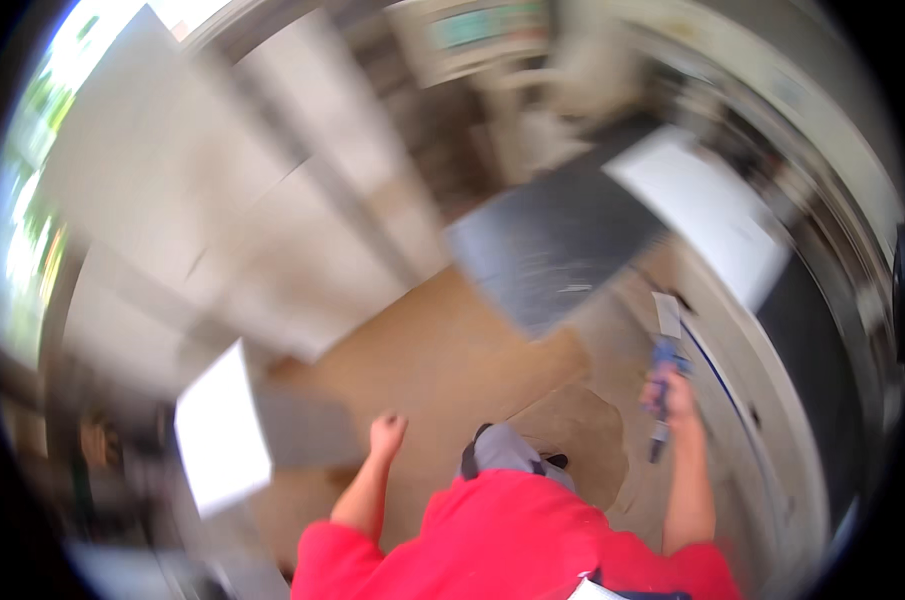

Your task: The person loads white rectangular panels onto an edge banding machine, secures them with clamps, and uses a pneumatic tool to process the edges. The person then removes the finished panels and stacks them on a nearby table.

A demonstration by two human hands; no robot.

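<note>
My right hand is wrapped round a blue hand tool with a dark lower tip, held out beside the long machine at my right. A small pale rectangle shows just above the tool; blur hides whether it is joined to it. My left hand hangs over the brown floor in a loose fist, with nothing seen in it. Closest to that hand is a box-like block with a bright white face and a grey side. Motion smears much of the picture.
A dark grey panel juts out ahead, beside a white sheet on the machine bed. A thin blue line runs along the machine's side. Large pale sheets fill the far left. A control box with a screen stands behind.
</note>
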